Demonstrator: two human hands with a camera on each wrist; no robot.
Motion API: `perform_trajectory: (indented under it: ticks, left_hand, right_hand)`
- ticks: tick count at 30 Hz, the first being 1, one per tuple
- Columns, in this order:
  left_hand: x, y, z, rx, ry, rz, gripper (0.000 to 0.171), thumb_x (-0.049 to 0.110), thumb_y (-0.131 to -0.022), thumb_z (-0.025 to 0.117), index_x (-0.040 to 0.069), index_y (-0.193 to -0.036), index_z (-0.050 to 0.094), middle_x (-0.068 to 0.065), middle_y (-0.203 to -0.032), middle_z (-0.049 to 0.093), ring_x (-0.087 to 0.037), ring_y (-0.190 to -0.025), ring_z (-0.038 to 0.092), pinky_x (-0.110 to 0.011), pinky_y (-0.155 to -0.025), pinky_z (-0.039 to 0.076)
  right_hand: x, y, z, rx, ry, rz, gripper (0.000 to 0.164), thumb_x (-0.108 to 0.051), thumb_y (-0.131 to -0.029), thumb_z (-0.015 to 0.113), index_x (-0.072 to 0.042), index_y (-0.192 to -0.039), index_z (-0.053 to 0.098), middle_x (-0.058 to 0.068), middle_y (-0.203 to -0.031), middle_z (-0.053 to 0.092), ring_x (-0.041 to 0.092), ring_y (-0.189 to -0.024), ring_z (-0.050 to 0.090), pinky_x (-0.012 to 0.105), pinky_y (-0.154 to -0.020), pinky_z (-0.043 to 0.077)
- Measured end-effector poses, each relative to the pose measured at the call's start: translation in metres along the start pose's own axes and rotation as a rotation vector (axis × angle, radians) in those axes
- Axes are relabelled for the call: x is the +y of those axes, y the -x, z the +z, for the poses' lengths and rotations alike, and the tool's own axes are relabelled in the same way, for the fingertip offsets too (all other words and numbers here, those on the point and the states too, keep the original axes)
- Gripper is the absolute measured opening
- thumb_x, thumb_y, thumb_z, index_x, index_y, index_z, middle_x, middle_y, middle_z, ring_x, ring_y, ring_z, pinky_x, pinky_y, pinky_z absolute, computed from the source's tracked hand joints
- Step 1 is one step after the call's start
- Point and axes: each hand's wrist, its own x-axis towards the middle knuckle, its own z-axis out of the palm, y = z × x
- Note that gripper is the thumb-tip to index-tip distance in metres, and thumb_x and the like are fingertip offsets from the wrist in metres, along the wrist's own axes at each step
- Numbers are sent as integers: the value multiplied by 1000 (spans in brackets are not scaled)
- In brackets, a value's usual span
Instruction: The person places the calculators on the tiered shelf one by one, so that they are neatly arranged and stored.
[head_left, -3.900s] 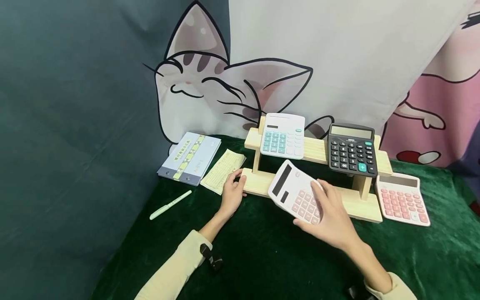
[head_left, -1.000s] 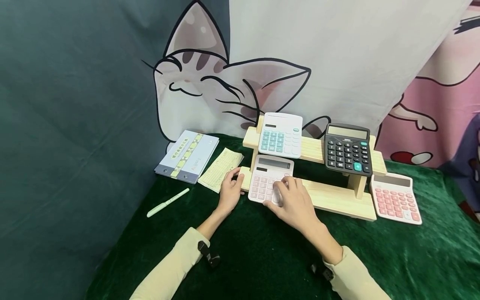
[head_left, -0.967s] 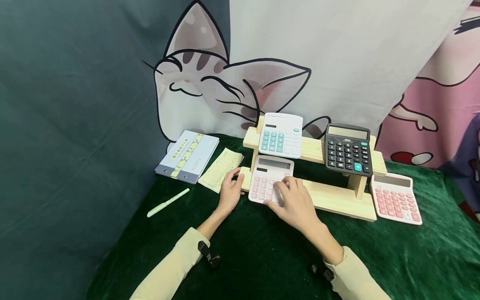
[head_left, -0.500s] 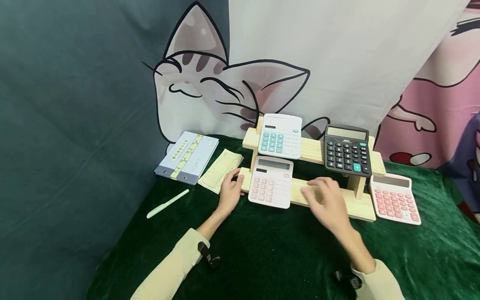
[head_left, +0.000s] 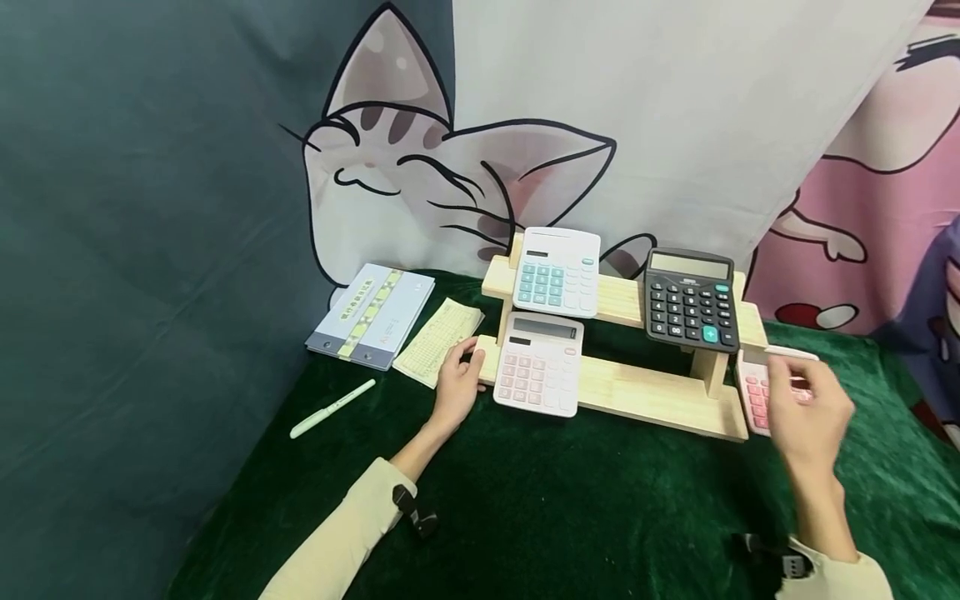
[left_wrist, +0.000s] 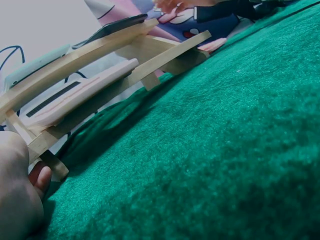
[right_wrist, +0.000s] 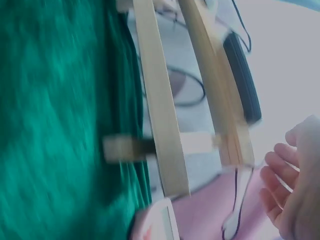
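Observation:
My left hand (head_left: 456,385) grips the left end of a two-tier wooden stand (head_left: 652,392), and a fingertip shows beside the stand's foot in the left wrist view. On the lower tier rests a pale pink calculator (head_left: 538,364). The upper tier bears a white calculator with teal keys (head_left: 557,272) and a black calculator (head_left: 690,298). My right hand (head_left: 810,412), fingers loosely bent and holding nothing, is over a white calculator with pink keys (head_left: 753,392) beyond the stand's right end, hiding much of it. In the right wrist view this hand (right_wrist: 295,175) appears raised above the tabletop.
A blue-grey notebook (head_left: 371,317) and a pad of yellowish paper (head_left: 438,342) lie left of the stand. In front of them is a light green pen (head_left: 332,408). Green cloth (head_left: 525,500) covers the table, and a cat-print curtain (head_left: 525,67) hangs behind.
The right hand laid the pale pink calculator on the lower tier, let go and moved right to the pink-keyed calculator. The left hand has stayed at the stand's left end.

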Motion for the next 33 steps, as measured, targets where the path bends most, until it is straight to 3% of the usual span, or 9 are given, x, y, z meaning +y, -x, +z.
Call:
perform_trajectory:
  ticks: [5, 11, 16, 19, 21, 23, 26, 29, 33]
  left_hand:
    - [-2, 0, -1, 7, -13, -5, 38, 23, -104, 54, 7, -139, 54, -16, -129, 52, -10, -66, 58, -23, -55, 57]
    - [-4, -1, -2, 18, 0, -2, 38, 24, -104, 55, 8, -138, 55, -15, -129, 53, -12, -67, 59, -23, -55, 57]
    - [-4, -1, -1, 7, 9, 4, 39, 25, -104, 55, 7, -139, 55, -17, -130, 52, -13, -67, 59, -26, -56, 59]
    - [-3, -1, 0, 4, 11, 2, 39, 24, -104, 55, 7, -139, 55, -16, -130, 52, -12, -66, 59, -25, -56, 58]
    - [-3, -1, 0, 5, 8, -5, 39, 24, -104, 55, 7, -139, 55, -15, -129, 52, -11, -66, 58, -23, -55, 57]
    - [-2, -2, 1, 6, 9, -10, 38, 24, -104, 55, 7, -138, 55, -15, -129, 52, -11, -66, 58, -22, -55, 57]
    - [-2, -2, 0, 4, 10, -12, 38, 23, -104, 55, 7, -139, 55, -15, -129, 52, -12, -67, 58, -23, -55, 57]
    - [-2, -2, 0, 2, 11, -12, 38, 23, -104, 54, 8, -139, 54, -15, -129, 51, -13, -68, 58, -23, -56, 58]
    - [-2, -2, 1, 1, 10, -22, 38, 23, -104, 54, 8, -139, 55, -15, -129, 51, -12, -67, 58, -22, -55, 57]
  right_hand:
    - [24, -10, -15, 157, 17, 148, 11, -17, -92, 67, -19, -84, 73, -32, -82, 56, -10, -75, 49, 12, -70, 35]
    - [61, -10, -23, 177, 33, 346, 13, -24, -94, 65, -35, -89, 64, -27, -85, 50, -9, -80, 46, 12, -76, 34]
    - [88, -5, -33, 201, -52, 582, 11, -25, -96, 63, -35, -91, 61, -21, -87, 51, -5, -84, 46, 13, -79, 32]
    - [100, -1, -36, 184, -43, 664, 7, -28, -95, 65, -34, -94, 61, -21, -93, 50, -4, -87, 44, 14, -81, 30]
    - [107, 2, -38, 121, 22, 705, 12, -34, -94, 65, -35, -105, 60, -23, -104, 50, 0, -101, 48, 15, -91, 33]
    - [112, 4, -40, 13, 112, 732, 35, -41, -92, 66, -33, -124, 55, -16, -124, 50, 9, -123, 46, 21, -107, 32]
    - [117, 4, -40, -205, 259, 704, 78, -50, -89, 64, -23, -153, 29, 7, -155, 32, 25, -149, 19, 41, -125, 17]
    - [122, 4, -40, -397, 372, 597, 104, -53, -88, 64, -7, -160, 4, 25, -164, 5, 41, -151, 3, 57, -126, 6]
    - [127, 8, -40, -530, 460, 464, 111, -53, -87, 66, 4, -157, 1, 34, -161, -2, 50, -149, -2, 65, -123, 1]
